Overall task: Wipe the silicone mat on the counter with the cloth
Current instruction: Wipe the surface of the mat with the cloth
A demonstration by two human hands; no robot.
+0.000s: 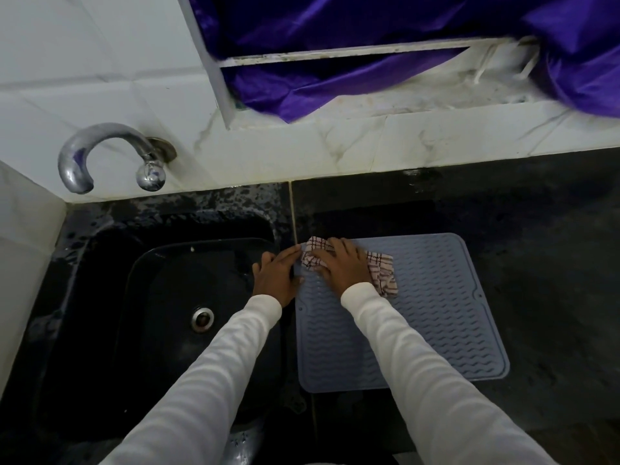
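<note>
A grey-blue silicone mat [436, 313] with a wavy ribbed surface lies flat on the black counter, right of the sink. A checked white cloth [380, 266] sits bunched on the mat's far left corner. My right hand [339, 263] presses down on the cloth with its fingers spread over it. My left hand [276, 275] rests flat, fingers straight, on the mat's left edge and the counter strip beside the sink.
A black sink [161, 317] with a metal drain [202, 319] lies to the left. A chrome tap [110, 156] juts from the white tiled wall. Purple fabric [335, 72] hangs over the window ledge behind. Wet black counter [543, 263] extends to the right.
</note>
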